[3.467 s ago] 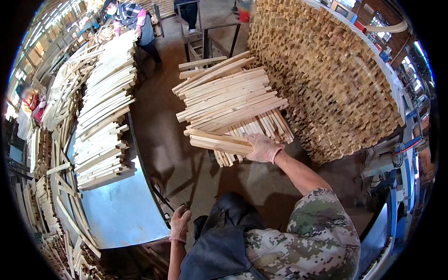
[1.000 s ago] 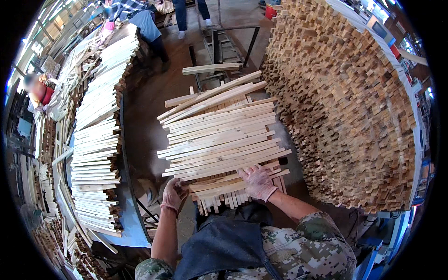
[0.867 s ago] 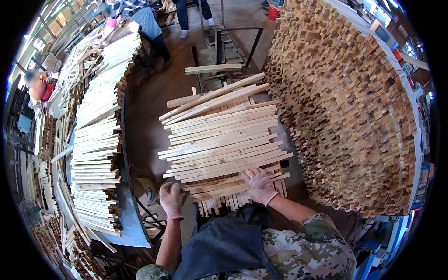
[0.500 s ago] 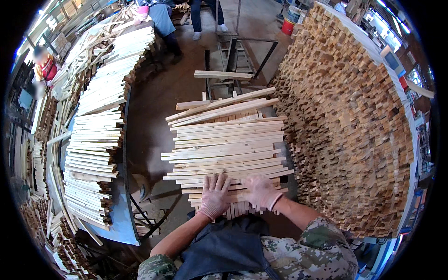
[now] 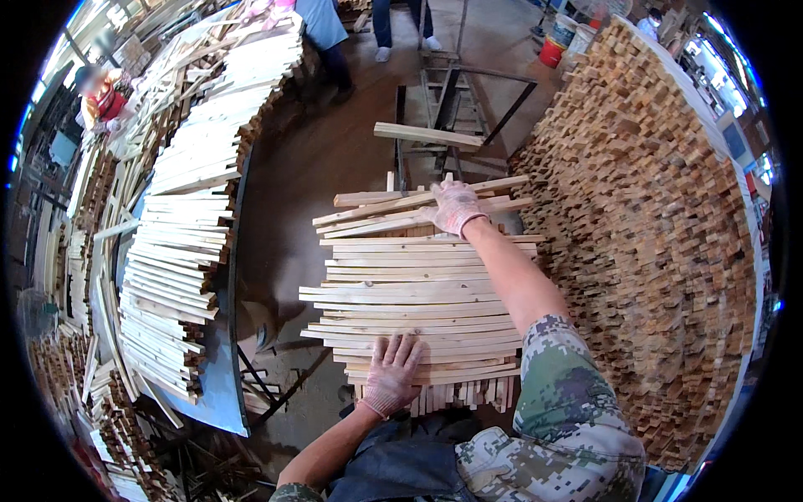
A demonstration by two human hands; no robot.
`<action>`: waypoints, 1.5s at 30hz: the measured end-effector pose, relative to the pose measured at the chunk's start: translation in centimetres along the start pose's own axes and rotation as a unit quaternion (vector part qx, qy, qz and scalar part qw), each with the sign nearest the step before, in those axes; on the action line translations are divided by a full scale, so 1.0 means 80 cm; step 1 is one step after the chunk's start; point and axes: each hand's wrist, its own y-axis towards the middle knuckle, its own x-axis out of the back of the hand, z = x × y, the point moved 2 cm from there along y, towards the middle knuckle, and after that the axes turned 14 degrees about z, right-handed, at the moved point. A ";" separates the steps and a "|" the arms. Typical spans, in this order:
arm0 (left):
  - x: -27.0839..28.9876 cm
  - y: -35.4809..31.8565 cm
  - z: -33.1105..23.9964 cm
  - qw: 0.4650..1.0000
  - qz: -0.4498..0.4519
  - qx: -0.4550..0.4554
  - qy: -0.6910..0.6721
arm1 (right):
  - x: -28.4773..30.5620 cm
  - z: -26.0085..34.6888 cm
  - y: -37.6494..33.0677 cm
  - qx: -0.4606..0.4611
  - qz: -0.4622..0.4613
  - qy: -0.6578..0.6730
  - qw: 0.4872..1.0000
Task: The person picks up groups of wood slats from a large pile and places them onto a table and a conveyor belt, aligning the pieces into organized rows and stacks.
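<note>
Left grip (image 5: pixel 391 376) is lying palm-down on the top layer of wooden strips (image 5: pixel 401 294), near the pile's front edge, its gloved fingers spread apart and clamping nothing; I'm guessing it's steadying that side while the other one is stretching away. Right grip (image 5: pixel 456 207) is reaching to the pile's far edge, touching some loose strips (image 5: pixel 368 212) that are lying at a slant there. Its fingers are looking a bit bent, but honestly I can't tell whether they're clamped on wood or just resting. The top layer is running left to right over crosswise strips (image 5: pixel 477 395) whose ends are poking out at the front edge, probably because crossed layers are less likely to slide. Past the far edge, a stray piece (image 5: pixel 427 134) is lying across a black metal frame (image 5: pixel 510 115). Over on the left, more strips (image 5: pixel 180 251) are sitting side by side on the blue bench (image 5: pixel 219 376), their ends facing its right edge. A big stack (image 5: pixel 652 251) is standing on the right, packed tight, likely so it's holding itself up. As for containers, a red bucket (image 5: pixel 551 52) is standing beside a pale bucket (image 5: pixel 583 38) way beyond the pile's far right corner; can't see what they're holding.
</note>
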 end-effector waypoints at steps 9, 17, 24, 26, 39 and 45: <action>0.018 0.006 -0.001 0.999 0.023 0.013 -0.023 | -0.007 -0.009 0.014 0.026 0.011 -0.002 1.000; 0.006 0.005 0.003 1.000 0.009 0.006 -0.025 | -0.007 -0.006 0.022 0.034 0.074 0.060 0.995; 0.014 0.005 0.002 0.999 0.025 0.015 -0.044 | -0.027 0.014 -0.010 0.074 0.062 -0.048 0.994; 0.020 0.006 0.003 0.999 0.033 0.002 -0.033 | -0.034 0.002 -0.014 0.063 0.041 0.018 0.997; 0.025 0.008 0.005 0.998 -0.002 0.000 -0.057 | -0.030 0.013 0.092 0.033 -0.091 0.076 0.992; 0.025 0.009 0.004 0.998 -0.010 0.000 -0.059 | -0.018 0.012 0.110 0.091 -0.005 -0.027 0.995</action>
